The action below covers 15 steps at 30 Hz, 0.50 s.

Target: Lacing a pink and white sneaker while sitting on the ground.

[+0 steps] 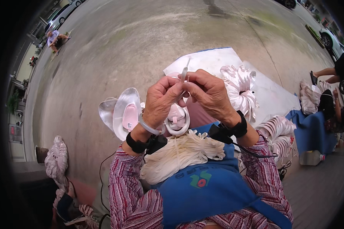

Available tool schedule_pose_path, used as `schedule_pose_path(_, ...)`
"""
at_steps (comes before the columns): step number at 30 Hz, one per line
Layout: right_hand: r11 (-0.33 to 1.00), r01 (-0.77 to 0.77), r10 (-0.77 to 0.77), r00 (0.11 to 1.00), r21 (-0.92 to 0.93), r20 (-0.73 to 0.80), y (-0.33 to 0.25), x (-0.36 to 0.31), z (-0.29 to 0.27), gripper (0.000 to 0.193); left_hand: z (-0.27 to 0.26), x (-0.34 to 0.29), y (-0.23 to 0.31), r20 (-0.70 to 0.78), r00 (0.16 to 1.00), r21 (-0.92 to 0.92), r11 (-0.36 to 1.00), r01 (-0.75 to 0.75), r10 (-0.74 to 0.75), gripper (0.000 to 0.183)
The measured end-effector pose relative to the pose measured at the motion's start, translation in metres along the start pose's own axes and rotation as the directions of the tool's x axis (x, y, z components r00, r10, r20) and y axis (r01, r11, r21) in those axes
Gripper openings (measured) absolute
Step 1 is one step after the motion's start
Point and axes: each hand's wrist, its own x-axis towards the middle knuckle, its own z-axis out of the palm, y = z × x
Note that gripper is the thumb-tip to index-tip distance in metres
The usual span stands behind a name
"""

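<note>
In front of me a thin pale tool (184, 72) with a narrow pointed tip stands upright between my two hands. Its lower end goes down into the pinched fingers of my left hand (160, 100). My right hand (209, 91) is closed right beside it, thumb and forefinger pinched at a small whitish piece whose kind I cannot make out. Under the hands sits a white and pink shoe (177, 117), partly covered by them. A thick bundle of cream shoelaces (181, 152) lies across my lap on a blue apron (198, 191).
White shoe parts with a pink insole (130, 116) are at the left. Rings of pale shoe pieces (240, 89) lie on a white sheet (214, 59); more stacks (277, 129) stand at right. A plastic jug (311, 157) is near a co-worker at right. Another person (56, 39) sits far left.
</note>
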Motion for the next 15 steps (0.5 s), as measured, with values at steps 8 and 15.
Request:
schedule_pose_path(8, 0.968, -0.147, 0.141, 0.989, 0.202, 0.045, -0.0057, 0.0066, -0.0016, 0.018, -0.0037, -0.0047, 0.0069, 0.023, 1.0, 0.065, 0.998, -0.016, 0.014, 0.02)
schedule_pose_path(15, 0.93, -0.196, 0.18, 0.981, 0.31, 0.078, -0.0052, 0.0079, -0.0023, 0.023, -0.0076, -0.0089, 0.0058, 0.039, 0.999, 0.113, 0.994, -0.012, 0.008, 0.016)
